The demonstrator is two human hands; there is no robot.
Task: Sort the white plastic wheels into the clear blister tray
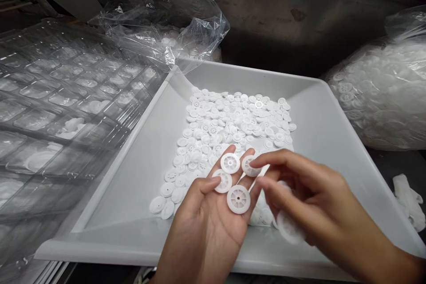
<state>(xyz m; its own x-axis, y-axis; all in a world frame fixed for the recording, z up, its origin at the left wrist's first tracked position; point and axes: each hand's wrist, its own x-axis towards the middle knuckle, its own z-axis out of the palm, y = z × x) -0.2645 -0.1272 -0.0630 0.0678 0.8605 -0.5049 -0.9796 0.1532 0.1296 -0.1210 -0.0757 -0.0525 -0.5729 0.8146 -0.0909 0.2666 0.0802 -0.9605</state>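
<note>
Palm up over a grey-white tray point(109, 204), my left hand point(209, 230) carries several small white plastic wheels point(238, 199) with spokes, its thumb resting on one of them. My right hand point(309, 199) pinches another wheel point(250, 166) by its edge at my left fingertips. A further, blurred wheel point(289, 227) is tucked under the curled fingers of my right hand. Many loose white wheels point(233, 120) cover the tray's floor, some flat and some overlapping.
Clear plastic blister trays point(66, 88) with pockets are stacked on the left, some pockets holding white parts. An open clear bag point(186, 37) stands behind the tray. On the right is a full bag of white wheels point(382, 88), with a white glove-like item point(408, 199) below it.
</note>
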